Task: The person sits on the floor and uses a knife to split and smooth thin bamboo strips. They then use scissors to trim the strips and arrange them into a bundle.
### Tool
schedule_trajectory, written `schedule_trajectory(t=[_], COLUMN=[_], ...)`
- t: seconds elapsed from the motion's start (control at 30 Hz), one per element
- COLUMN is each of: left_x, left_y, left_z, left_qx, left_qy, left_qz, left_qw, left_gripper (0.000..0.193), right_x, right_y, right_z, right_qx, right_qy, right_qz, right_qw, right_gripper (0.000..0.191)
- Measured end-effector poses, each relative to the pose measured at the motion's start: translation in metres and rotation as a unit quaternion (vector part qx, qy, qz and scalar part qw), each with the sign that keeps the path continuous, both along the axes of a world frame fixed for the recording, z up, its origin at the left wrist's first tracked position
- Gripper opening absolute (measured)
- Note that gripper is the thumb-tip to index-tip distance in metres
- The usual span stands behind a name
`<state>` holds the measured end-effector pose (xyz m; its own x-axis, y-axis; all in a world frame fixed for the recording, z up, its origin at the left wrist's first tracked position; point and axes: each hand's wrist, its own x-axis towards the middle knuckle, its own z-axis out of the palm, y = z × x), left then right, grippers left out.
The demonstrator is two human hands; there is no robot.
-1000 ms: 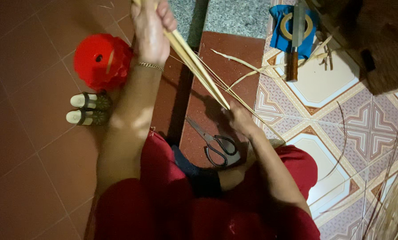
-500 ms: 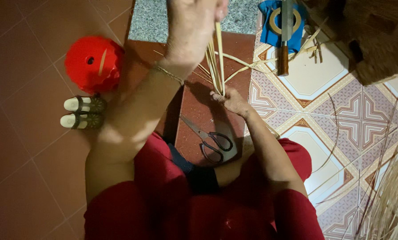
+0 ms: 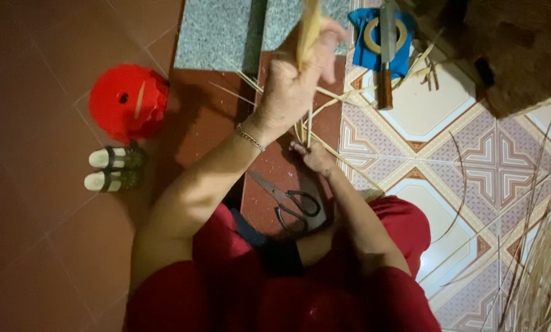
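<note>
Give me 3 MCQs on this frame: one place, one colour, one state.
1. Where do the black-handled metal scissors lie?
A. on the dark red floor tile by the knees
B. on the red round plastic stool
C. on the blue cloth

2. What colour is the round plastic stool?
A. green
B. red
C. white

3. What is the left hand doing?
A. lying flat, open
B. gripping a bundle of pale straw strips
C. holding the scissors

Answers: 1 A, they rest on the tile between the arms; 2 B, plainly red; 3 B, its fingers are closed round the raised strips.
</note>
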<state>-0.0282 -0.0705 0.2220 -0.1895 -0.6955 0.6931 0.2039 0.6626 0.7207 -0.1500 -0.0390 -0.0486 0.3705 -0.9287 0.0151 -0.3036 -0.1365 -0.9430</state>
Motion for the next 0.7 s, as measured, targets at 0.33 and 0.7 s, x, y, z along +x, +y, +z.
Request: schedule_trajectory(t=[0.33,0.7], left_x=[-0.013,0.062], left_y=[-0.028,-0.009], left_z=[0.032,0.006], left_qx=[-0.137,-0.074], left_qy=[-0.039,-0.257], left_qz=[0.103,0.248], left_qw=[0.984,0.931], left_gripper=[0.038,0.014], right_x=[0.082,0.033], right_y=[0.023,0.005], right_z=[0.027,0.107], right_qx=[0.225,0.098], right_qy=[-0.074,-0.219], right_qz=[0.013,0.087], right_qw=[0.972,0.967], right_gripper=[0.025,0.087])
